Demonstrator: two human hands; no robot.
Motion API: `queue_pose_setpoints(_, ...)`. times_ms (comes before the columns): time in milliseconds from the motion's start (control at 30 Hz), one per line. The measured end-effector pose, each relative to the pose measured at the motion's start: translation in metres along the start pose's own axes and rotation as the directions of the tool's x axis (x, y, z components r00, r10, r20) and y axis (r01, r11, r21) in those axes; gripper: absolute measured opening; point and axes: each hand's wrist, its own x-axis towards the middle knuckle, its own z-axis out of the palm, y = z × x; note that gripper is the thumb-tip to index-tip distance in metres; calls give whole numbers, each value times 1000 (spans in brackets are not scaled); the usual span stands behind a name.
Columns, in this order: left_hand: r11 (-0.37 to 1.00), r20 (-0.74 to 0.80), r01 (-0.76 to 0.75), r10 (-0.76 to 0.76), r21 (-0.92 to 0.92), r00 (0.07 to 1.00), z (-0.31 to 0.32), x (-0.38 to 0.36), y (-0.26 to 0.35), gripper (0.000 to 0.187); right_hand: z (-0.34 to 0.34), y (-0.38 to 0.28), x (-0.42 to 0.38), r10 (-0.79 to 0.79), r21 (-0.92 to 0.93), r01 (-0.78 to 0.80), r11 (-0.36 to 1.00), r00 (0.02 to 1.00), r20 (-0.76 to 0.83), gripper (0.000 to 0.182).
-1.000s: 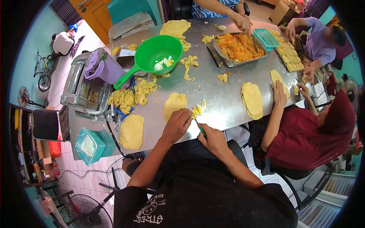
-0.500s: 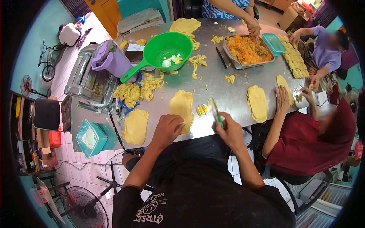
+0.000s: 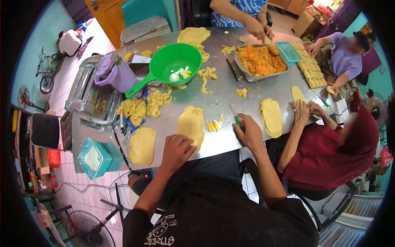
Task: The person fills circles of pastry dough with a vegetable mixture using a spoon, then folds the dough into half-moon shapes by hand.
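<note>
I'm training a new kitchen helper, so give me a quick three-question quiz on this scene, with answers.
1. What does the camera wearer's right hand hold?
A) a spoon
B) a green-handled knife
C) a rolling pin

2. True or false: the egg wedges lie on the metal table, between the knife and the nearest dough sheet.

3. Fill in the colour: the long-handled strainer with egg in it is ____.

Key: 1 B; 2 true; 3 green.

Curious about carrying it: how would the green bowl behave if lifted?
The green bowl likely feels light and stiff; its wall looks like thin plastic. Its long handle juts from one side, so it might tip, and the egg pieces could slide.
</note>
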Motion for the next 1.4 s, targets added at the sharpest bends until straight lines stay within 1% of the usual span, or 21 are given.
queue_pose_setpoints(33, 1000, -22, 27, -27, 12, 999, 1, -2, 2, 24, -5, 0, 5, 9, 6, -8, 1000, 999, -47, 48)
queue_pose_setpoints(67, 998, -44, 56, -55, 25, 998, 3, -4, 3, 24, -7, 6, 12, 8, -1, -8, 1000, 998, -63, 48)
queue_pose_setpoints(100, 996, -73, 81, -79, 27, 994, 5, -6, 4, 27, -7, 17, 22, 21, 8, -19, 1000, 963, -269, 52)
queue_pose_setpoints(133, 997, -79, 71, -68, 27, 995, 7, -7, 6, 27, -10, 23, 33, 32, 20, -26, 999, 887, -461, 56)
queue_pose_setpoints(167, 994, -105, 109, -106, 17, 989, 9, -8, 8, 28, -16, 31, 45, 79, 51, -62, 997, 865, -496, 63)
queue_pose_setpoints(200, 989, -127, 148, -146, 6, 981, 10, -9, 10, 29, -22, 33, 56, 80, 51, -63, 997, 862, -501, 63)
queue_pose_setpoints(267, 987, -134, 160, -159, -2, 978, 10, -9, 13, 29, -34, 36, 81, 180, 264, -86, 961, 917, -355, 60)
queue_pose_setpoints(300, 984, -142, 179, -179, -12, 974, 11, -9, 14, 30, -29, 52, 95, 27, 169, 45, 985, 917, -398, 43)
queue_pose_setpoints(333, 984, -150, 175, -175, -13, 973, 12, -9, 14, 30, -34, 53, 108, 19, 165, 52, 985, 915, -403, 43)
queue_pose_setpoints(400, 980, -186, 198, -201, -33, 962, 13, -12, 12, 28, -43, 49, 131, -169, 22, 201, 979, 876, -451, 21)
queue_pose_setpoints(500, 980, -195, 196, -200, -39, 960, 12, -14, 12, 26, -66, 42, 152, -162, -22, 171, 985, 872, -463, 14)
queue_pose_setpoints(633, 981, -214, 193, -195, -32, 957, 12, -12, 11, 23, -102, 33, 152, -254, -168, 194, 967, 808, -531, 18)
queue_pose_setpoints(700, 980, -198, 197, -198, -24, 960, 10, -12, 13, 22, -117, 26, 138, -203, -342, 23, 939, 841, -501, 26)
queue_pose_setpoints(833, 983, -208, 180, -183, -34, 961, 11, -11, 11, 22, -113, 31, 129, -216, -430, 4, 903, 868, -446, 32)
queue_pose_setpoints(933, 983, -200, 178, -183, -39, 963, 10, -12, 13, 22, -102, 29, 126, -297, -443, 74, 893, 838, -458, 33)
queue_pose_setpoints(1000, 983, -209, 178, -184, -48, 960, 10, -11, 13, 22, -88, 40, 135, -31, -73, -10, 997, 844, -535, 36)
queue_pose_setpoints(1233, 985, -233, 168, -172, -38, 957, 11, -12, 13, 21, -71, 62, 152, 146, 99, -110, 989, 836, -529, 42)
queue_pose_setpoints(1267, 984, -230, 172, -177, -41, 957, 11, -12, 12, 21, -66, 82, 156, 303, 435, -57, 898, 798, -521, 43)
queue_pose_setpoints(1300, 983, -227, 178, -183, -46, 956, 11, -13, 12, 21, -64, 99, 158, 448, 715, 19, 699, 768, -457, 44)
queue_pose_setpoints(1333, 983, -231, 177, -183, -44, 956, 11, -12, 13, 21, -64, 106, 159, 445, 715, 22, 698, 770, -458, 44)
queue_pose_setpoints(1400, 981, -245, 181, -194, -75, 950, 10, -12, 14, 18, -66, 117, 158, 550, 877, 108, 468, 741, -385, 44)
